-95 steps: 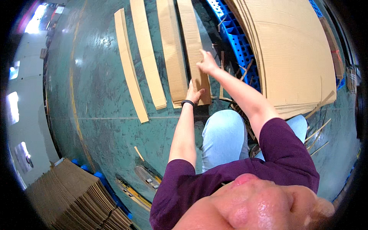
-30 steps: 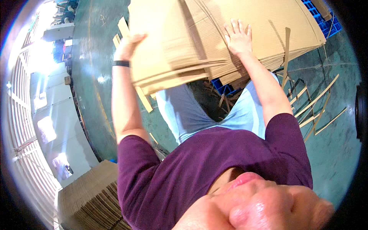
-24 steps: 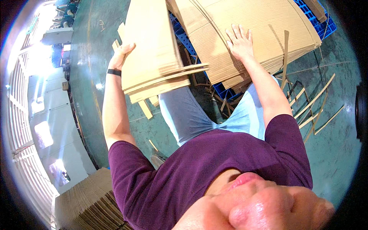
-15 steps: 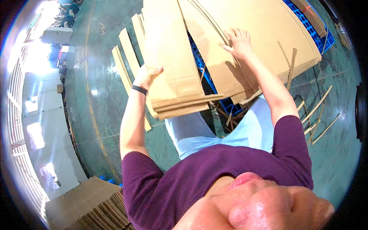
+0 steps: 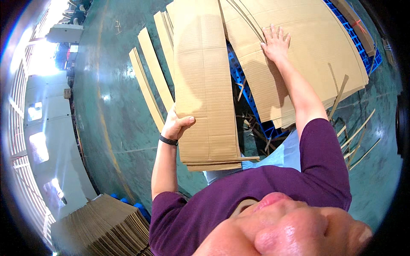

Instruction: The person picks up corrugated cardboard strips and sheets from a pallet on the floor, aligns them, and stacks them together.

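Note:
My left hand [image 5: 178,126] grips the left edge of a long stack of cardboard sheets [image 5: 209,89], its thumb on top and its fingers hidden underneath. The stack's near end reaches close to my body, over my lap. On the right, my right hand [image 5: 276,44] lies flat with fingers spread on a wider pile of cardboard sheets [image 5: 316,55]. Between the two piles, part of a blue plastic pallet [image 5: 252,100] shows through a wedge-shaped gap. A few thin cardboard strips run across the wider pile beyond my right hand.
Narrow cardboard strips [image 5: 154,68] extend left of the stack. Loose scraps [image 5: 358,135] lie on the green floor at the right. Behind me at lower left stands a large stack of cardboard [image 5: 106,222]. A bundle with a red tie [image 5: 358,25] sits at the far right.
The left cardboard stack has come nearer to my body and slightly right, with my left hand gripping it. My right hand stays spread on the wider pile, a little farther right in view.

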The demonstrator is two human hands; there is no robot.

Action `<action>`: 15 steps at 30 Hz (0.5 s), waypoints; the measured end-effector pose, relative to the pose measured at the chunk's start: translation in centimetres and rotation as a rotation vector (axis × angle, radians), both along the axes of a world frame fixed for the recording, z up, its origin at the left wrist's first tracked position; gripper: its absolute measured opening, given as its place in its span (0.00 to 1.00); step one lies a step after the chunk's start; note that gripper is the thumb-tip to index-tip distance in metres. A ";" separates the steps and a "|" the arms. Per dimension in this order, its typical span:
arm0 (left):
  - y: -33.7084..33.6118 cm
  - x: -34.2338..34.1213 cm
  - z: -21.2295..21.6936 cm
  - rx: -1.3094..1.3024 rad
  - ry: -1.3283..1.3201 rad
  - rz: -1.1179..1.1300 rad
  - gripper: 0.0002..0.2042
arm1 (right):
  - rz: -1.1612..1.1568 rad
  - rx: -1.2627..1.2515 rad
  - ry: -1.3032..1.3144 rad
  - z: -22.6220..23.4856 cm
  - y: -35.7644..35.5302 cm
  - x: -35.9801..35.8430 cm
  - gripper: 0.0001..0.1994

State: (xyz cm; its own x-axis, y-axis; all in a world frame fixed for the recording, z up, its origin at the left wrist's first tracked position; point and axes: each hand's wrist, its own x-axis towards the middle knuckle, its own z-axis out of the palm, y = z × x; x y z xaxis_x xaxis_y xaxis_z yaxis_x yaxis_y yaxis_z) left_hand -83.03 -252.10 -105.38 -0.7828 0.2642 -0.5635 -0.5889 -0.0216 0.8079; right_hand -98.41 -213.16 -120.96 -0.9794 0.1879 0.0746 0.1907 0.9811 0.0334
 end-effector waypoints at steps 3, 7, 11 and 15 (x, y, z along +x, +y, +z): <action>-1.8 2.7 0.9 -0.054 0.022 0.044 0.35 | 0.036 0.019 0.016 -0.5 0.5 0.0 0.28; -2.9 3.0 3.1 -0.199 0.147 0.038 0.33 | 0.101 0.053 -0.003 -0.4 0.7 0.2 0.27; -0.3 -5.1 3.3 -0.118 0.336 -0.005 0.27 | 0.123 0.051 0.016 -0.4 -0.3 -0.2 0.27; 3.1 -1.8 3.7 -0.050 0.318 -0.083 0.25 | 0.096 0.059 0.050 -0.9 -0.3 0.1 0.27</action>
State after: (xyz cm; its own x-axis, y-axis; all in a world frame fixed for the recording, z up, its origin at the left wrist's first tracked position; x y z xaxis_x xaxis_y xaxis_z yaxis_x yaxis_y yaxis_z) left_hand -84.86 -248.96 -101.65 -0.8983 0.3129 -0.3083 -0.3052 0.0601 0.9504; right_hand -98.31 -213.47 -121.90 -0.9874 0.0876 0.1320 0.0993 0.9915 0.0844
